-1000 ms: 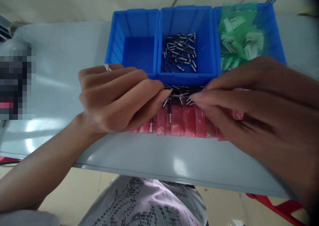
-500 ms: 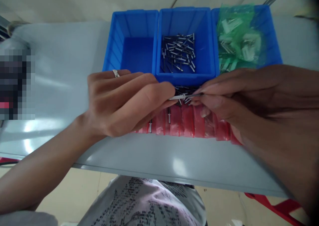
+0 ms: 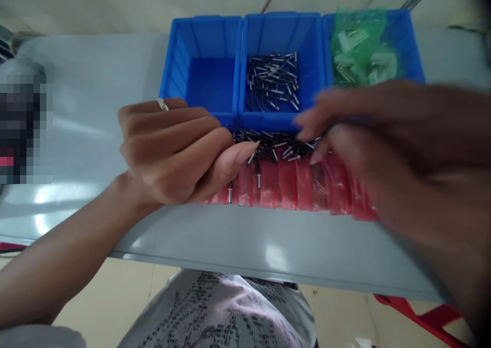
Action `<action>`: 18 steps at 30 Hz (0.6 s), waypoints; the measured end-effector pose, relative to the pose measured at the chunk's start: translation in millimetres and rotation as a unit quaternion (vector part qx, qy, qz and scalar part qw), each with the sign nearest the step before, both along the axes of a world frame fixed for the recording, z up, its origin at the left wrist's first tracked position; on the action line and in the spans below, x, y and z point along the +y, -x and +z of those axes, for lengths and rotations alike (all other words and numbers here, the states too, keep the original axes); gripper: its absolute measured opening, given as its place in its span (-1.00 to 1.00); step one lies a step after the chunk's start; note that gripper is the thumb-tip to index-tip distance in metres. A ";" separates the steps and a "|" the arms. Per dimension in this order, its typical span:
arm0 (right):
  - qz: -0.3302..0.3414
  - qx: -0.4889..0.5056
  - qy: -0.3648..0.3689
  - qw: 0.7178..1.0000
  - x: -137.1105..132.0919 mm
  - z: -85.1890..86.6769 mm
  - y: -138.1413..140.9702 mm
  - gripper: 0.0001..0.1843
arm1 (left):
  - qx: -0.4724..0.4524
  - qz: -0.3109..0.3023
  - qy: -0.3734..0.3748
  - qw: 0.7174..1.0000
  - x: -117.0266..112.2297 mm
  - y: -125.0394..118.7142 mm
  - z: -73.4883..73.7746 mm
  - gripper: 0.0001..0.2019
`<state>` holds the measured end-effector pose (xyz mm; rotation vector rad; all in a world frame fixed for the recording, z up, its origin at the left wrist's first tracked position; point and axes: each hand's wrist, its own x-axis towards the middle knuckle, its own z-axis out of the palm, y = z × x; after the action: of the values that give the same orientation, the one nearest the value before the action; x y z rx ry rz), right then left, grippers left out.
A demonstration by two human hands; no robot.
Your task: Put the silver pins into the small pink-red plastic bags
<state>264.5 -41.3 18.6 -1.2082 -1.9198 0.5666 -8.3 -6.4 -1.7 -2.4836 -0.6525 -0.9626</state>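
Rivets (image 3: 268, 139) lie on red bags (image 3: 305, 187). Our left hand (image 3: 176, 151) curls closed beside them, anything inside hidden; our right hand (image 3: 391, 143), blurred, is spread loosely. Beyond, we see three blue bins (image 3: 284, 33), the middle one holding more rivets.

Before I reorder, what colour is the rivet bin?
The rivet bin is blue; best view: head.

Bins (image 3: 282, 33) are blue, the bag (image 3: 358, 51) green, packets (image 3: 288, 184) red, rivets (image 3: 273, 73) black and silver; the garment (image 3: 215, 312) is white, printed in black.
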 end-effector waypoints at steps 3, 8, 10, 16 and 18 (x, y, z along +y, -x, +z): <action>0.128 -0.255 -0.254 0.924 4.0 -12.0 -8.3 -0.75 | 0.000 0.003 -0.002 1.000 -0.1 -1.2 1.6 -0.77; 0.167 -0.312 -0.256 0.899 11.6 -31.0 -13.5 -0.66 | 0.003 0.004 0.005 1.000 -1.1 -1.6 1.9 -0.79; 0.174 -0.306 -0.252 0.902 10.5 -31.7 -12.1 -0.69 | 0.005 0.000 0.004 1.000 -0.9 -1.5 1.2 -0.80; 0.124 -0.314 -0.268 0.902 6.3 -31.3 -7.2 -0.75 | -0.001 -0.011 -0.006 1.000 0.3 -3.8 0.2 -0.78; 0.144 -0.310 -0.260 0.903 7.4 -33.6 -6.3 -0.74 | -0.001 -0.009 -0.005 1.000 0.3 -4.7 0.0 -0.77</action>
<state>270.7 -34.0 -15.0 -0.7999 -2.5856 -0.2404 -3.6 -6.1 -1.7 -2.4837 -0.6250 -0.9727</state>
